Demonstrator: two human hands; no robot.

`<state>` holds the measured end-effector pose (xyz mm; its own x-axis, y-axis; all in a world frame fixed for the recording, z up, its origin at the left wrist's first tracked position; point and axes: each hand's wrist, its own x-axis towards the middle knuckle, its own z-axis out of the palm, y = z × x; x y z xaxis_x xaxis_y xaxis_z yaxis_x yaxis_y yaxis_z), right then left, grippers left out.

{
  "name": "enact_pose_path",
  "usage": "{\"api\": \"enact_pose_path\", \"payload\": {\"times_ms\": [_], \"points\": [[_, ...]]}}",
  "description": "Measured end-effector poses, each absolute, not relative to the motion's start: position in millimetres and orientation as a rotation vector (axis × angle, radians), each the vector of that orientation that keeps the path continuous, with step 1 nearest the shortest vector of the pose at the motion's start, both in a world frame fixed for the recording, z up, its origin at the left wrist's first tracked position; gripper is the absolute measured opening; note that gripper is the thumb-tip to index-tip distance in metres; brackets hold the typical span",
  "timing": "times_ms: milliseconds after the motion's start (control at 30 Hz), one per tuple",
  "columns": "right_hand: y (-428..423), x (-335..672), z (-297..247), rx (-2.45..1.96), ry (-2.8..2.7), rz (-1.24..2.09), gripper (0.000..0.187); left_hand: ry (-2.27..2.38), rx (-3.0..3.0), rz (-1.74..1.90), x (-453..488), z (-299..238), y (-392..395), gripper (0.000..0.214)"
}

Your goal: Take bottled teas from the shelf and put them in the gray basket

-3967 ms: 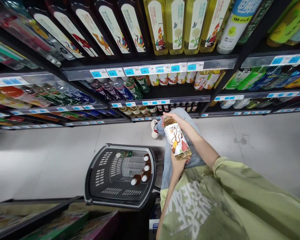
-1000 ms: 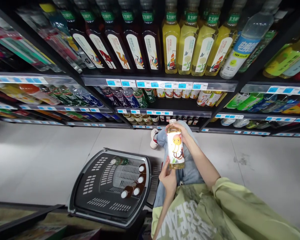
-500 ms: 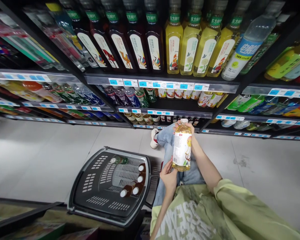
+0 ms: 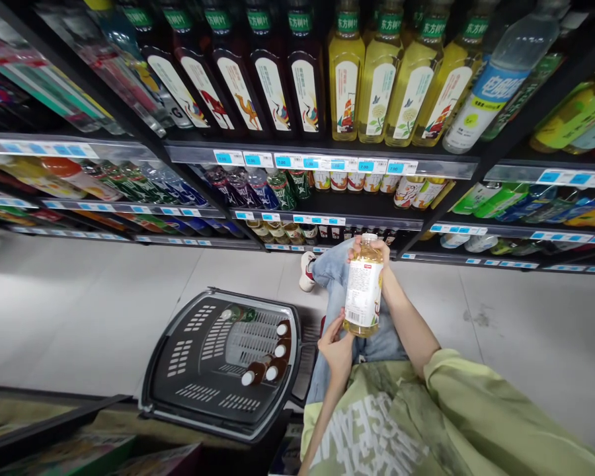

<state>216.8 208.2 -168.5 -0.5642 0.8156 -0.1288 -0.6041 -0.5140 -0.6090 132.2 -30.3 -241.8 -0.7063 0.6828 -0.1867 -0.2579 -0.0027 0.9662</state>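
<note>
I hold a yellow drink bottle (image 4: 362,287) upright in front of me, its white printed label turned toward me. My right hand (image 4: 383,254) grips it round the neck and upper part. My left hand (image 4: 336,345) pinches its bottom edge from below. Under the bottle lies my leg in blue jeans (image 4: 337,277) with a white shoe (image 4: 306,272). To the left on the floor stands a dark plastic shopping basket (image 4: 188,357) with several brown white-capped bottles (image 4: 268,360) and a green bottle (image 4: 238,314) inside.
Dark shelves (image 4: 322,155) full of drink bottles run across the view, with blue price tags on their edges. Tall yellow bottles (image 4: 377,79) and dark red bottles (image 4: 258,79) fill the top row. Grey floor tiles (image 4: 79,311) lie between me and the shelves.
The bottle has been turned in my hands: the picture side has rotated away and the text side of the label now faces me. It also stands more upright than four seconds ago.
</note>
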Motion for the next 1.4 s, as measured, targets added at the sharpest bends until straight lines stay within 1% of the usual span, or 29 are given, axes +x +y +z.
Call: {"api": "enact_pose_path", "payload": {"times_ms": [300,500,700,900,1000,1133,1200,1300,1400], "points": [[212.3,215.3,-177.9,-0.424,-0.681,2.141,0.021,1.574,0.423,1.810,130.7,-244.4,-28.5,0.038],[212.7,211.9,-177.8,-0.434,-0.690,2.135,0.028,1.545,0.437,1.846,131.8,-245.5,-26.6,0.035],[210.0,203.1,-172.7,-0.594,-0.677,2.121,0.032,1.635,0.345,1.905,128.3,-252.6,-23.3,0.043],[205.5,199.7,-170.1,-0.579,-0.818,2.142,0.049,1.606,0.266,1.921,121.1,-257.9,-20.8,0.047],[203.4,202.8,-172.1,-0.514,-0.881,2.152,0.062,1.580,0.218,1.917,120.2,-257.7,-19.2,0.045],[201.3,205.2,-175.2,-0.477,-1.074,2.115,0.084,1.439,0.099,1.919,119.1,-258.7,-16.9,0.041],[199.4,201.9,-176.3,-0.513,-1.180,2.100,0.091,1.389,0.052,1.908,116.3,-260.5,-17.3,0.038],[194.7,190.6,-179.1,-0.631,-1.257,2.054,0.083,1.337,0.027,1.836,106.1,-264.3,-20.1,0.039],[188.5,176.6,-186.1,-0.761,-1.280,1.979,0.077,1.288,0.017,1.632,85.7,-269.6,-24.5,0.044]]}}
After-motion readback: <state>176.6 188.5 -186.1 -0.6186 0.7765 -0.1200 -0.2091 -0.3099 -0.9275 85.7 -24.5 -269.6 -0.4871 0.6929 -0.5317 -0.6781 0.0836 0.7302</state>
